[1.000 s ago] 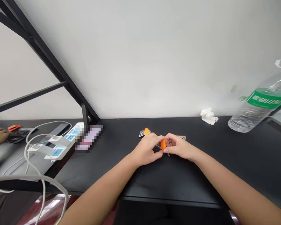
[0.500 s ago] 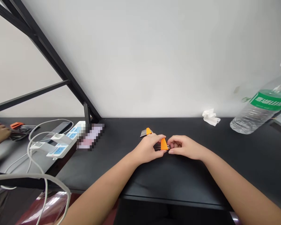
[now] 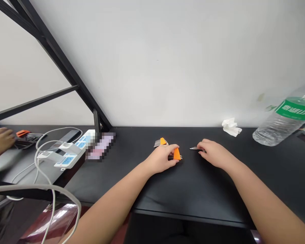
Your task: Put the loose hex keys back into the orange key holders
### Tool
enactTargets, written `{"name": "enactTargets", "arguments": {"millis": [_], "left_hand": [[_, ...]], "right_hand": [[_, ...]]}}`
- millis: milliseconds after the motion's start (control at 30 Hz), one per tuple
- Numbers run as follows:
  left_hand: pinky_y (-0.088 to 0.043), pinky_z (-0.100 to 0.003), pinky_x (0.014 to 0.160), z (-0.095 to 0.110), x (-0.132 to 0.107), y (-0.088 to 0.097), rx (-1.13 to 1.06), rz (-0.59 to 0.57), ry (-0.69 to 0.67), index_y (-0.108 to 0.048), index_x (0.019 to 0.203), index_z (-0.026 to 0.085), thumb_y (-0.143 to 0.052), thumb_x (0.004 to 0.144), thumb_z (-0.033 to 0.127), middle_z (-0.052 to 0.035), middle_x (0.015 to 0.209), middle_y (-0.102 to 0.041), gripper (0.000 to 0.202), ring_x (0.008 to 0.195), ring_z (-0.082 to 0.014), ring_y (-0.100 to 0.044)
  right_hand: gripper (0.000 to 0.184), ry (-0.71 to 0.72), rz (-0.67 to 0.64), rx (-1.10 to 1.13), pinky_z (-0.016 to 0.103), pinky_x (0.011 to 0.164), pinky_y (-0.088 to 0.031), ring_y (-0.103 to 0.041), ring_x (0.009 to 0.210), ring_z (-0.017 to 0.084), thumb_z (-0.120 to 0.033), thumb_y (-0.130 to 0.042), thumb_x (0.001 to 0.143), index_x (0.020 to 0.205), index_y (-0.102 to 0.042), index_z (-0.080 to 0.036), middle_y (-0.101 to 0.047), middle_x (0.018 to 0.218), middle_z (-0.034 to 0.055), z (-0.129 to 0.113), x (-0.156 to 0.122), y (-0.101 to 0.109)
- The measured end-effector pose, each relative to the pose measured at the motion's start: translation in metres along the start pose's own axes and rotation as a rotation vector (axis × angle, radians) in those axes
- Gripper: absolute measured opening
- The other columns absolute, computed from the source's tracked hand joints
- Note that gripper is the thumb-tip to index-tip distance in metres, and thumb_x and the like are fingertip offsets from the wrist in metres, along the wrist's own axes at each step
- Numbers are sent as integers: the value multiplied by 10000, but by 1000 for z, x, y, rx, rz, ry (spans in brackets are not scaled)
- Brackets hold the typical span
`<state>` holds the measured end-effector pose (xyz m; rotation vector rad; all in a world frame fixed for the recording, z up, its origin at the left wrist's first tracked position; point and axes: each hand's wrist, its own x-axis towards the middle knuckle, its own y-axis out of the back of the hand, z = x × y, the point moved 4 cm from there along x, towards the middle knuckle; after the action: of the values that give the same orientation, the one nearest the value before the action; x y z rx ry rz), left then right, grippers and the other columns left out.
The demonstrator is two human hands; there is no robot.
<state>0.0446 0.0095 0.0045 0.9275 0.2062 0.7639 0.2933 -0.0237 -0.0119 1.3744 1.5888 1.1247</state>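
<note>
My left hand rests on the black desk with its fingers closed on an orange holder that carries dark hex keys. A second orange holder with several silver keys lies just behind that hand. My right hand sits a little to the right, fingers curled down onto a small silver key lying flat on the desk; its tip pokes out to the left of the fingertips.
A crumpled white tissue and a tilted clear water bottle with a green label stand at the back right. A white power strip with cables lies left. Another person's hand touches an orange key set at far left.
My right hand has drawn away from the orange holder to the right and come down on a silver key. My left hand stays on the holder.
</note>
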Motion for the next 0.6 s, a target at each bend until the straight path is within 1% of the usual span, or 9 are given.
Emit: {"name": "enactTargets", "arguments": {"millis": [67, 167, 267, 333, 467, 600], "left_hand": [[-581, -337, 859, 0, 0, 0, 2, 8, -4, -580, 1333, 244, -730, 832, 260, -50, 1071, -709, 523, 957, -207, -697], [-579, -335, 859, 0, 0, 0, -7, -1, -9, -583, 1328, 243, -722, 835, 254, -51, 1085, -715, 512, 960, -208, -702], [-578, -334, 861, 0, 1, -1, -14, -14, 0, -582, 1332, 246, -716, 833, 246, -49, 1092, -720, 517, 965, -205, -705], [-579, -332, 860, -1, 1, -1, -25, -16, 10, -583, 1333, 244, -719, 829, 248, -46, 1093, -724, 523, 966, -203, -705], [-578, -337, 869, 0, 1, -1, -59, 1, 8, -605, 1302, 238, -745, 810, 260, -42, 1095, -734, 512, 952, -201, -708], [-576, -349, 875, 1, 2, 0, -52, 19, -6, -614, 1281, 224, -754, 799, 264, -52, 1102, -738, 503, 967, -210, -706]], "right_hand": [[147, -16, -2, -34, 289, 646, -412, -620, 758, 176, -147, -548, 887, 860, -669, -226, -632, 953, 45, 0, 0, 0], [156, -23, -13, -94, 288, 606, -368, -588, 697, 171, -119, -550, 849, 730, -593, -210, -612, 864, 41, -5, -1, 1], [156, -7, -17, -108, 287, 572, -336, -561, 677, 173, -96, -574, 780, 686, -524, -210, -605, 814, 34, -15, -5, 4], [148, 27, -35, -23, 282, 561, -342, -557, 671, 167, -103, -577, 775, 697, -517, -214, -613, 800, 20, -25, -7, 4], [97, 163, -30, 201, 271, 585, -393, -541, 654, 144, -157, -540, 859, 800, -560, -231, -614, 792, -12, -43, -9, 4], [102, 246, 23, 250, 273, 607, -412, -529, 666, 138, -166, -528, 899, 836, -578, -229, -609, 816, -10, -51, -11, 5]]}}
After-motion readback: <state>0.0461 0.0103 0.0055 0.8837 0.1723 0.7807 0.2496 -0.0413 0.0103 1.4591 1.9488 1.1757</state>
